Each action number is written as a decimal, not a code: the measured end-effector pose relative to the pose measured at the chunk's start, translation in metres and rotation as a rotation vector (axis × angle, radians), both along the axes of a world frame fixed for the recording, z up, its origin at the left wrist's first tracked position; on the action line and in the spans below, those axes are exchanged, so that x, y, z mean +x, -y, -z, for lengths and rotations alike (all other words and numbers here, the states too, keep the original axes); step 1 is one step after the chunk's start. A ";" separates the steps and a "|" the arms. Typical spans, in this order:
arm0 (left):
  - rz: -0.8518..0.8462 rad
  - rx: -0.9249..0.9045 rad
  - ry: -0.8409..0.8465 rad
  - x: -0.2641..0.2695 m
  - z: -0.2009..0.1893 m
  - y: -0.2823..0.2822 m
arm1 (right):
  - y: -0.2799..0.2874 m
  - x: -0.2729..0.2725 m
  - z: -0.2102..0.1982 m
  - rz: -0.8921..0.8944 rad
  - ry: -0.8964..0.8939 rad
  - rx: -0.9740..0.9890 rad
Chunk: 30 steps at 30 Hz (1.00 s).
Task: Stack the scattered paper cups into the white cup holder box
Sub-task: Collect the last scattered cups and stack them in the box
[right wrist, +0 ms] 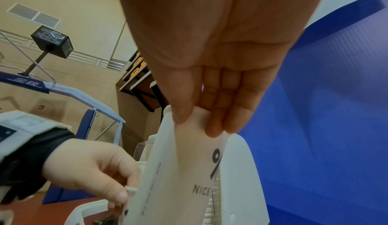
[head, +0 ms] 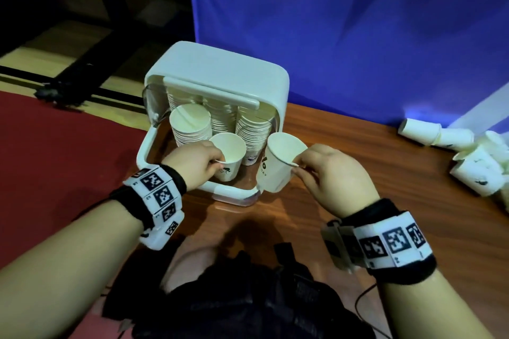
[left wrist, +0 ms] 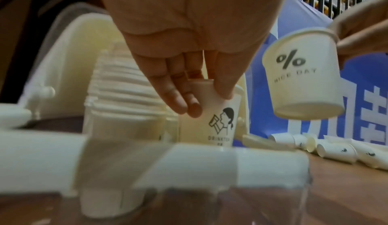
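Both wrists wore marker bands over the wooden counter (head: 344, 151); the left hand (head: 192, 161) pinched the rim of a paper cup (head: 228, 157) printed with a drinking figure, upright inside the open front of the white cup holder box (head: 220, 74), just in front of the stacked cups (head: 190, 126). Beside the box's right edge, the right hand (head: 330, 173) pinched the rim of a tilted "NICE DAY" cup (head: 278, 165) in the air. Loose cups (head: 451, 146) lay scattered at the counter's far right.
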<state>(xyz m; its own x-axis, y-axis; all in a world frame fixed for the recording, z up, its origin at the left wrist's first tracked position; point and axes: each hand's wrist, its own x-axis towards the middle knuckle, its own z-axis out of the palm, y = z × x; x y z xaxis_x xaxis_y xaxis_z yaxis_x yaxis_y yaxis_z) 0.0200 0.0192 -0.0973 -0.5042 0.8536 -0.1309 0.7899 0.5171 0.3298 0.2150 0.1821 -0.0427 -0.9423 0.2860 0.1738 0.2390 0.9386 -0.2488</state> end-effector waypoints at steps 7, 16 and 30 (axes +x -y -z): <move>0.067 -0.071 0.054 -0.004 0.028 -0.009 | 0.002 -0.009 0.001 -0.027 -0.023 0.035; -0.087 0.047 0.189 -0.008 0.037 -0.011 | 0.016 -0.041 0.009 -0.141 -0.123 0.062; -0.154 0.133 0.450 -0.007 0.050 -0.022 | 0.014 -0.080 0.061 -0.279 0.501 0.071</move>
<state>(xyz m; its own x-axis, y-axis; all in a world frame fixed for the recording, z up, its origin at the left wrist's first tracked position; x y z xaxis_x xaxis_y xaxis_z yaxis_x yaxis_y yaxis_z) 0.0126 0.0410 -0.1471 -0.5446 0.7975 -0.2598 0.4716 0.5473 0.6914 0.1347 0.1680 -0.1041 -0.9527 0.0191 -0.3033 0.0528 0.9932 -0.1034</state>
